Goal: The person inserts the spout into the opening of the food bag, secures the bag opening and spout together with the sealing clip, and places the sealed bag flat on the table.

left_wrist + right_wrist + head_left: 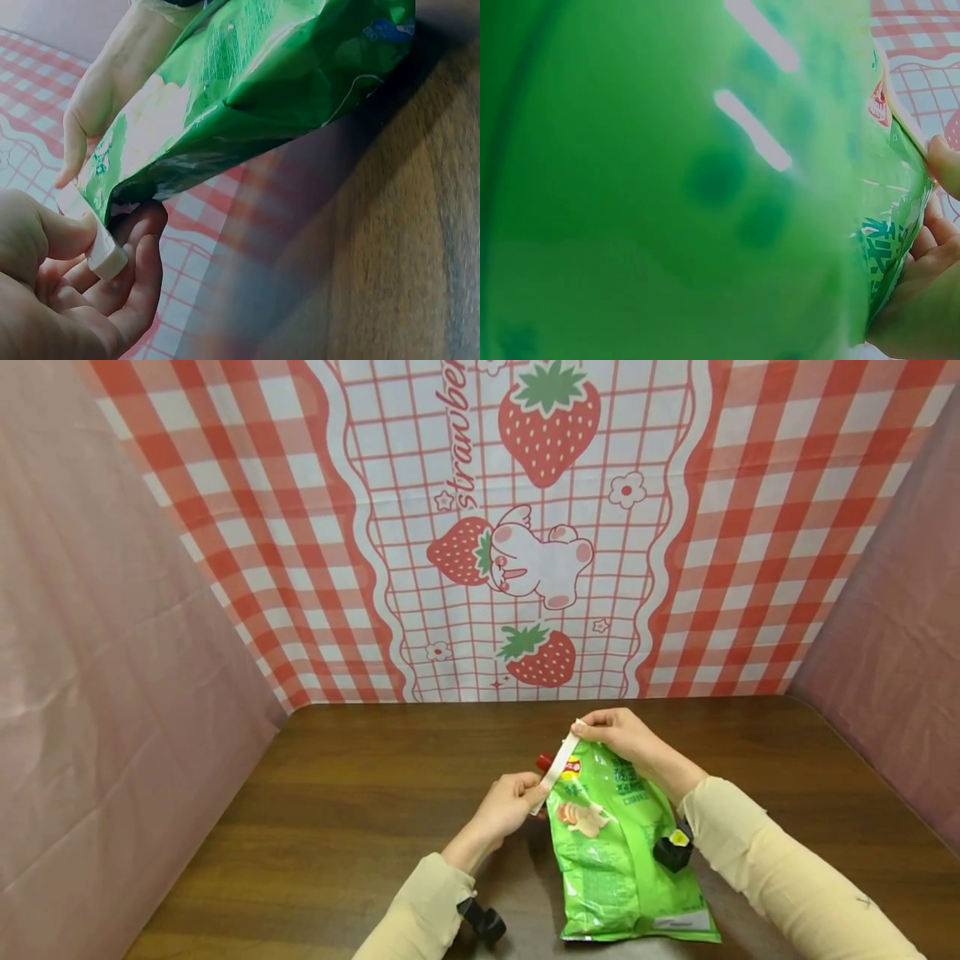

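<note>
A green chip bag [626, 852] leans at a tilt over the table, its top toward the upper left. Along that top edge runs a white bag clip [561, 758]. My left hand [508, 806] pinches the clip's lower left end, thumb on top, and in the left wrist view the blunt tip of the clip [107, 259] sticks out past the thumb. At the other end my right hand [618, 735] pinches the clip and bag corner. Up close, the bag [667, 210] fills most of the right wrist view, with the right hand [930, 277] at its edge.
A small red object [543, 762] shows behind the clip, mostly hidden. The brown wooden table [337, 835] ends at a red-and-white checked strawberry cloth [300, 552]. Pink curtains [112, 652] hang on both sides. Black wrist cameras [483, 922] sit on both wrists.
</note>
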Motion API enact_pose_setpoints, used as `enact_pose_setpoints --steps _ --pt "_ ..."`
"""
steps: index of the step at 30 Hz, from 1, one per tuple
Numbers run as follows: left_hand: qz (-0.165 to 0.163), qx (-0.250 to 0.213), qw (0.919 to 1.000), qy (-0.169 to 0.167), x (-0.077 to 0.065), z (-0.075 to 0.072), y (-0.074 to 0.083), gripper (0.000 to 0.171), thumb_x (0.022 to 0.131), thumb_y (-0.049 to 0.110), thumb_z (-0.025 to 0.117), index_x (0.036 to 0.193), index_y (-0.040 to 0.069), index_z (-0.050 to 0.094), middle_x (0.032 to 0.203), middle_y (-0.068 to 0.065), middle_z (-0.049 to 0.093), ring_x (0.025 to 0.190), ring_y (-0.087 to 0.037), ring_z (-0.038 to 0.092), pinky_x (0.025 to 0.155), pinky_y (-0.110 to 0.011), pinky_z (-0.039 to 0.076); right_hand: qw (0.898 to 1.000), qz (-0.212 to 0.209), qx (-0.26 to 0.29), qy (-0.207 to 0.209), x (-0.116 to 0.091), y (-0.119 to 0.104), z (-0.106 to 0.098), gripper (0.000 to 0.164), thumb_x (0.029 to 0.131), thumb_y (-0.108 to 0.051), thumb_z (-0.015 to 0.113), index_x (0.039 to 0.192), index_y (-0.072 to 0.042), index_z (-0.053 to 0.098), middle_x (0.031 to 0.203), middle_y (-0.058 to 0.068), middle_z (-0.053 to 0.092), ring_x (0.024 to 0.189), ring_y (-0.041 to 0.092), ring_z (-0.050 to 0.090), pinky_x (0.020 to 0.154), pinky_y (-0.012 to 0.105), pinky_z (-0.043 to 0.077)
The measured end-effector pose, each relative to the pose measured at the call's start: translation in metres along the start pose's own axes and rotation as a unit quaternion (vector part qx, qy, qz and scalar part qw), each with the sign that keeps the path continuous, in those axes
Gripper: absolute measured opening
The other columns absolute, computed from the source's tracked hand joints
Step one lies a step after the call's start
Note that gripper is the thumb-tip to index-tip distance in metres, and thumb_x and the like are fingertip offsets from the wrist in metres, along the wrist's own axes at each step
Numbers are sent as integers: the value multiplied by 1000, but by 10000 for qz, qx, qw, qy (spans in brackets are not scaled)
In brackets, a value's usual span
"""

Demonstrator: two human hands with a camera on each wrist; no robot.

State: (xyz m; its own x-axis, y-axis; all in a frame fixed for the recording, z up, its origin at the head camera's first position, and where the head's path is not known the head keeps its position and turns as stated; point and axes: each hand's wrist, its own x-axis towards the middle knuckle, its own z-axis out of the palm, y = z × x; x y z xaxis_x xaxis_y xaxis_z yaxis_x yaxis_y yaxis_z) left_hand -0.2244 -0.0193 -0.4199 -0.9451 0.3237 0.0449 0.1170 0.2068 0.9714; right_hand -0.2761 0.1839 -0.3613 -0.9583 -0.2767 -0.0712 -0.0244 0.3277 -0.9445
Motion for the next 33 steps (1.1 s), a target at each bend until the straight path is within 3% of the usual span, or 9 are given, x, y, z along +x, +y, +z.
enact_pose_setpoints --steps 5,12,22,33 --pt "42 90 9998 162 -2 3 2 19 90 9 53 94 -4 65 78 -18 67 74 -37 63 66 -42 51 10000 -46 66 15 -1 -1 0 29 87 -24 60 94 5 61 65 -3 61 53 7 55 50 26 47" --pt "65 88 9997 212 0 4 -1 19 91 7 51 94 -6 65 80 -21 66 76 -43 62 66 -45 50 10000 -53 14 50 -1 -3 1 29 87 -24 60 94 4 61 65 -4 61 53 6 54 50 25 46" --pt "64 -2 10000 -7 -1 2 -2 20 91 10 52 93 -5 64 76 -16 66 61 -15 59 66 -41 51 9996 18 -251 -85 1 0 -1 35 88 -27 59 99 6 62 67 -3 61 55 8 54 51 27 47" --pt "-102 -515 9985 -169 -1 0 -7 23 92 9 49 101 -9 61 74 -6 60 62 -12 55 70 -44 51 9989 -106 -450 -22 2 2 3 40 88 -29 58 106 8 59 71 -2 62 58 8 55 53 26 47"
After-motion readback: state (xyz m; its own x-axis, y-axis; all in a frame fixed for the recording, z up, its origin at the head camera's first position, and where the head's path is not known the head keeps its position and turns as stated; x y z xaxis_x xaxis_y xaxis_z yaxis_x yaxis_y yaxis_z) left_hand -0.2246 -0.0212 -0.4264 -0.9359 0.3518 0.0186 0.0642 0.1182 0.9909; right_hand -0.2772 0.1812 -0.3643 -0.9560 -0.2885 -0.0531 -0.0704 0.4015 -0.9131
